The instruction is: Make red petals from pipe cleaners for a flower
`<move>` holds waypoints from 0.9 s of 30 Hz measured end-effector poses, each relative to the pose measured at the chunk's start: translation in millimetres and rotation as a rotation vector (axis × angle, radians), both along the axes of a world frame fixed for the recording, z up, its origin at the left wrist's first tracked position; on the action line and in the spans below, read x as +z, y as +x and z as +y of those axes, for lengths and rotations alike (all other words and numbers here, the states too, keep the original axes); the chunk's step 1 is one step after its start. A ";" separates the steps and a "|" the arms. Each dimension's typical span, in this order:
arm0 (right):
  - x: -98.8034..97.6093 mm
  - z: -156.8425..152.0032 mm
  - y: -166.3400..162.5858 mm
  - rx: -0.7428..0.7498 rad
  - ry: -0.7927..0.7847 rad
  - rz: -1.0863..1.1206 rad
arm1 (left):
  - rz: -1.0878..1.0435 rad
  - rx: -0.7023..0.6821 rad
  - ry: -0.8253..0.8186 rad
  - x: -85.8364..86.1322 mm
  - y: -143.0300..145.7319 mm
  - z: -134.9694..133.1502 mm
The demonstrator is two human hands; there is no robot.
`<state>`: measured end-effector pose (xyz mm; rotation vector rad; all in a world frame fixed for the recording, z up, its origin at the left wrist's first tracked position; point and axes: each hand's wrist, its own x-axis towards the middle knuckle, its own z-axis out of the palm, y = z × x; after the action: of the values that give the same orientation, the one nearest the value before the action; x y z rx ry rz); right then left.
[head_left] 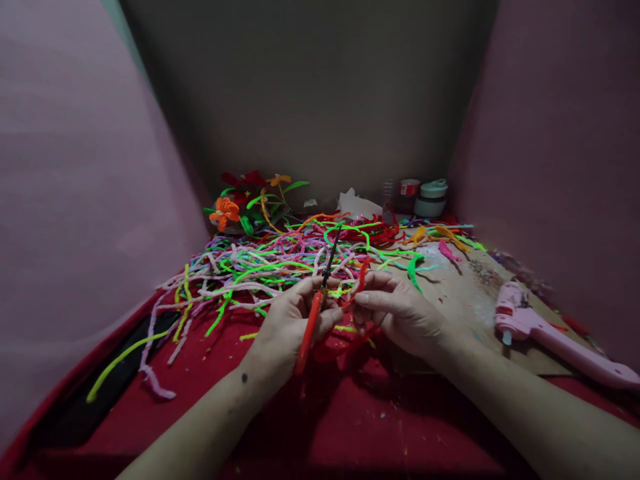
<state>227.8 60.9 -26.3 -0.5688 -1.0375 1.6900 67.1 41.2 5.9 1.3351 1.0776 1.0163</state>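
The left hand (pixel 295 320) grips red-handled scissors (pixel 314 313), blades up. The right hand (pixel 400 313) pinches a red pipe cleaner (pixel 361 280) beside them. Likely a cutting step; next, the blades must meet the strand.

Dim light; pale pink side walls (pixel 60 220), brown cardboard-like back wall (pixel 310 87), red cloth-covered work surface (pixel 350 427).

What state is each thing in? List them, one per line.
left hand: closed on red-handled tool
right hand: pinching red pipe cleaner
pipe cleaner pile: loose, tangled
glue gun: lying flat, unheld
orange flower: finished, set aside
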 end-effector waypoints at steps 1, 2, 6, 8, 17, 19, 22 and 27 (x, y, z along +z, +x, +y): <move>-0.9 -0.4 -0.1 0.004 0.012 -0.031 | -0.015 -0.013 -0.048 0.4 0.3 -0.9; -1.9 -0.8 -0.4 0.003 0.018 -0.063 | -0.035 -0.029 -0.086 0.6 0.4 -1.5; -6.0 -1.4 -3.4 -0.035 -0.011 -0.095 | -0.141 -0.083 -0.148 0.2 0.8 -1.0; -7.3 -1.3 -5.9 -0.033 -0.044 -0.059 | -0.155 -0.098 -0.144 -0.9 1.0 0.6; -1.5 -2.9 -11.0 -0.140 -0.095 0.052 | -0.135 -0.175 -0.129 -8.9 -4.0 6.8; -1.3 -0.8 -8.4 -0.154 -0.117 0.070 | -0.122 -0.193 -0.146 -8.5 -6.3 8.9; -1.7 3.6 -3.3 -0.151 -0.151 0.099 | -0.124 -0.227 -0.170 -8.5 -9.4 12.2; -4.0 6.3 -1.6 -0.154 -0.180 0.144 | -0.085 -0.178 -0.189 -11.8 -8.3 14.9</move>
<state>226.2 67.2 -30.3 -0.6164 -0.7251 1.6705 58.9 56.2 -5.9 1.2007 0.9488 0.8114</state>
